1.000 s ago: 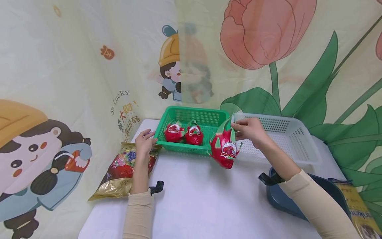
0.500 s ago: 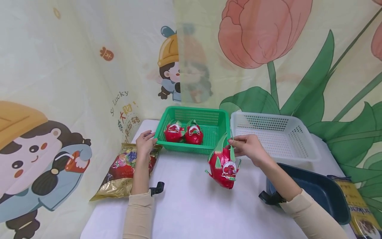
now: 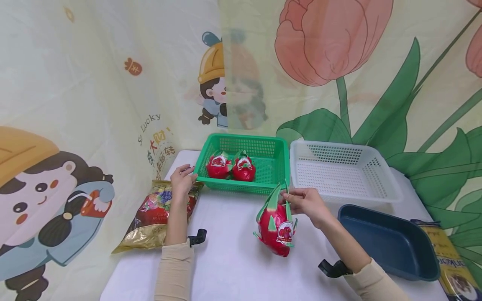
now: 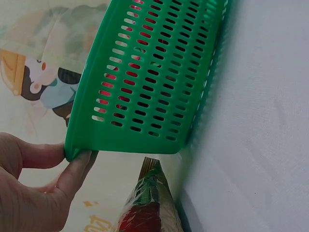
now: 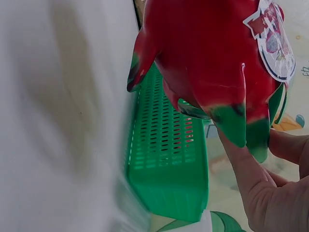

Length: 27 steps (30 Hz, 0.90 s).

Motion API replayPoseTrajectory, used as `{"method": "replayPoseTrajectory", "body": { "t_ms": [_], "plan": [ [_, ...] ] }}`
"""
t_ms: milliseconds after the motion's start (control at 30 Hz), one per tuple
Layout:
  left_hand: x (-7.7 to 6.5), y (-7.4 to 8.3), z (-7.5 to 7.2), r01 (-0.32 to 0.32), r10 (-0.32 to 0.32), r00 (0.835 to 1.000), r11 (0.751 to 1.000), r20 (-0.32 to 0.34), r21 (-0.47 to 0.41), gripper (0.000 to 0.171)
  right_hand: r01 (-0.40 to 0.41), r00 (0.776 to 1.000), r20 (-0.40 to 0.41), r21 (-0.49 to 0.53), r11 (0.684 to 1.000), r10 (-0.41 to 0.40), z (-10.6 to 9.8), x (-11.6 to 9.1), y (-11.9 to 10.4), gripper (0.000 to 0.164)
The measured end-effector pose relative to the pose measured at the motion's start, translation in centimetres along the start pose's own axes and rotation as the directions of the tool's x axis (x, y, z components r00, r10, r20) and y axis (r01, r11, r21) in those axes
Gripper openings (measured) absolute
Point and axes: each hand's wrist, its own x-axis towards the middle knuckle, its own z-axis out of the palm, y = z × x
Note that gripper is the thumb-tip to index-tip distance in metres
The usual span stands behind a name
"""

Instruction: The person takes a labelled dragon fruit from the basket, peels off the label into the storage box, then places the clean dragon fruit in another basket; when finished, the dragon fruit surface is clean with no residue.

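My right hand [image 3: 306, 205] pinches a red dragon fruit [image 3: 275, 230] by its green leaf tips and holds it over the white table, in front of the green basket [image 3: 241, 187]. A round label faces out from the fruit. In the right wrist view, thumb and finger grip one green leaf of the dragon fruit [image 5: 207, 53]. My left hand [image 3: 182, 180] holds the left front corner of the green basket; the left wrist view shows thumb and fingers pinching the rim of the basket [image 4: 130, 142]. Two labelled dragon fruits [image 3: 244, 169] lie side by side inside it.
Right of the green basket stands a white perforated basket [image 3: 344, 169]. A dark blue tray [image 3: 388, 242] is at the right, beside a yellow packet [image 3: 453, 259]. A red and gold candy bag [image 3: 150, 221] lies under my left forearm. Printed curtains [image 3: 169, 83] surround the table.
My right hand has carried the dragon fruit down and toward me, slightly left, away from the green basket. The left hand has stayed on the basket's corner.
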Motion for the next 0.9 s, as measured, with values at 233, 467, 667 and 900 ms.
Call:
{"method": "replayPoseTrajectory", "body": {
  "t_ms": [233, 467, 667, 900],
  "plan": [
    [0.0, 0.0, -0.1, 0.002, -0.002, 1.000, 1.000, 0.004, 0.011, 0.055, -0.012, 0.999, 0.048, 0.033, 0.999, 0.010, 1.2, -0.1, 1.3, 0.042],
    [0.0, 0.1, -0.2, -0.008, 0.008, 1.000, 1.000, 0.006, 0.017, 0.055, -0.035, 0.996, 0.088, 0.070, 0.997, 0.028, 2.2, 0.4, 2.7, 0.040],
    [0.0, 0.2, -0.2, -0.007, 0.007, 1.000, 1.000, 0.003, 0.019, 0.054, -0.062, 0.992, 0.114, 0.066, 0.996, 0.054, 2.6, 1.2, 3.6, 0.041],
    [-0.1, -0.1, -0.1, 0.001, -0.001, 1.000, 1.000, 0.008, 0.020, 0.055, -0.140, 0.987, 0.084, 0.050, 0.989, 0.135, 2.4, 3.0, 4.7, 0.044]
  ]
}}
